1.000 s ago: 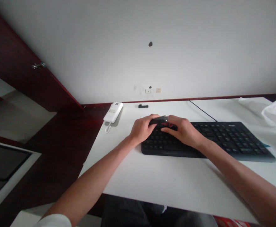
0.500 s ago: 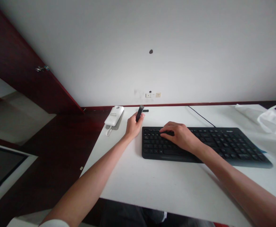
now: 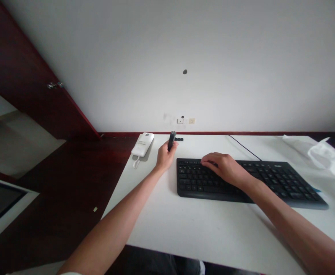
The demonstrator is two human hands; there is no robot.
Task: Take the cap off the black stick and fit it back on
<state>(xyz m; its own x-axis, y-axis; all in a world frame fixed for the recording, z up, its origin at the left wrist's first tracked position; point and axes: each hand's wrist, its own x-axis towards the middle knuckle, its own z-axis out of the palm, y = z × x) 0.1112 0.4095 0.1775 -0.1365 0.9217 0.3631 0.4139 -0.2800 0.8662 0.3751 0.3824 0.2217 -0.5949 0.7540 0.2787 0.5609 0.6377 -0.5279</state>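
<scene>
The left hand [image 3: 165,156], as I view it from the head camera, is closed around a slim black tool [image 3: 171,141], held upright with its grey tip above the fist. The right hand [image 3: 227,168] is partly curled over the left half of a black computer keyboard [image 3: 196,188], thumb and fingertips near the upper keys; I cannot tell whether anything is pinched between them. The keyboard thus lies beneath the right hand and to the right of the left. Its pale logo [image 3: 278,166] and key legends are too small for me to read. Just beyond the tool I note a row of small black pieces [image 3: 179,139]. To the left lies a white power bank [image 3: 143,145] with illegible printed lines and a looped white strap [image 3: 136,163]. A black cable [image 3: 244,148] runs behind the keyboard; white sheeting [image 3: 332,158] lies at right.
</scene>
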